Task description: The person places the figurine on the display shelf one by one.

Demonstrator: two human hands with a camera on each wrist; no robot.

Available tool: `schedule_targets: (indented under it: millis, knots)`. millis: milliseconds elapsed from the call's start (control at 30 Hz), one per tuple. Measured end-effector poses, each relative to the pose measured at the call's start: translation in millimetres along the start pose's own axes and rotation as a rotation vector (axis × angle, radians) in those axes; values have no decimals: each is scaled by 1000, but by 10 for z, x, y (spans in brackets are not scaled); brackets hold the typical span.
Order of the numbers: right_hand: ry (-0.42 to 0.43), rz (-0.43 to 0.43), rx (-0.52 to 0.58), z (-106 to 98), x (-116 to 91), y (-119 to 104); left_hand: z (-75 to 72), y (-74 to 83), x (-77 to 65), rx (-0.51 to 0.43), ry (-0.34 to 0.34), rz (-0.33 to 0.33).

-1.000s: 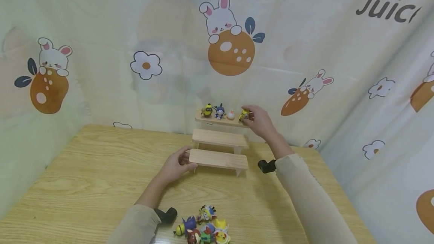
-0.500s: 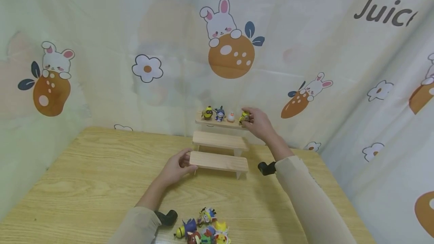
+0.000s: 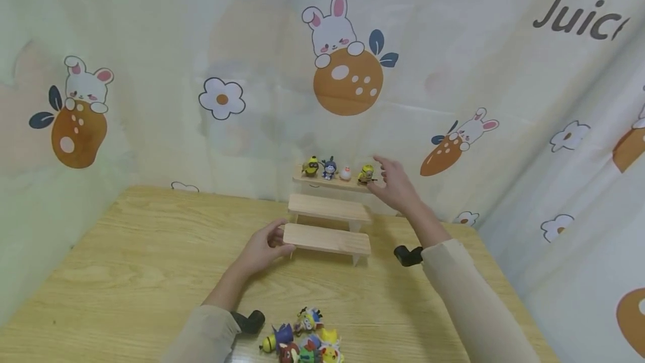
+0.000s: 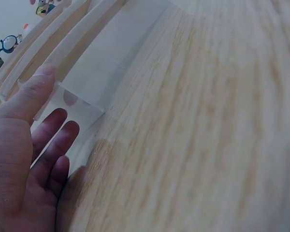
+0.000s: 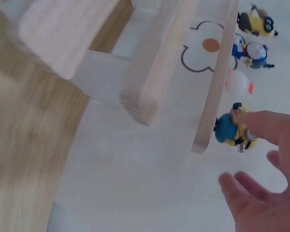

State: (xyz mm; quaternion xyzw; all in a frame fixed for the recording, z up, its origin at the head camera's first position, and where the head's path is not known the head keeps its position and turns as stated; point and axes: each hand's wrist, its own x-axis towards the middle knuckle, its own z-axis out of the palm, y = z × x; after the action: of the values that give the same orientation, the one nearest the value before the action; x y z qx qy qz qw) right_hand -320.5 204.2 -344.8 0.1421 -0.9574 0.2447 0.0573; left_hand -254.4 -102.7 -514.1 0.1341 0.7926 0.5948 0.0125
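Observation:
A three-step display stand [image 3: 326,238] of wooden planks on clear supports stands against the back curtain. My left hand [image 3: 259,248] grips the left end of its lowest step, thumb on the front edge in the left wrist view. On the top step, a yellow minion figurine [image 3: 366,174] stands upright at the right end. Beside it my right hand [image 3: 398,186] is spread, with one digit overlapping the minion in the right wrist view. To its left are a white chick figurine [image 3: 345,173], a blue-hooded figurine [image 3: 330,168] and a dark-and-yellow figurine [image 3: 311,167].
Several small figurines [image 3: 307,346] lie in a pile near the front edge of the wooden table [image 3: 151,262]. A rabbit-print curtain [image 3: 267,43] closes off the back and sides. Both wrists carry black mounts [image 3: 408,255].
My right hand has let go of the yellow minion and drawn back to the right, its fingers opened. The minion stays on the top step. My left hand keeps its place.

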Motion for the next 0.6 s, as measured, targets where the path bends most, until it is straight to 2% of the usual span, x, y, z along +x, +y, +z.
schedule_targets:
  millis: [200, 333, 400, 467, 500, 600]
  knots:
    - [159, -30, 101, 79, -215, -134, -16, 15, 6, 23, 15, -8]
    - [294, -142, 162, 195, -386, -332, -19, 12, 8, 21, 11, -10]
    - [315, -218, 172, 259, -500, -444, -13, 13, 6, 21, 6, -9]
    - [277, -303, 168, 336, -629, -550, -6, 11, 8, 24, 5, -9]
    - [229, -340, 168, 374, -697, -602, -3, 8, 9, 25, 5, -10]
    - [-21, -406, 169, 513, -893, -715, 11, -13, 19, 20, 2, -6]
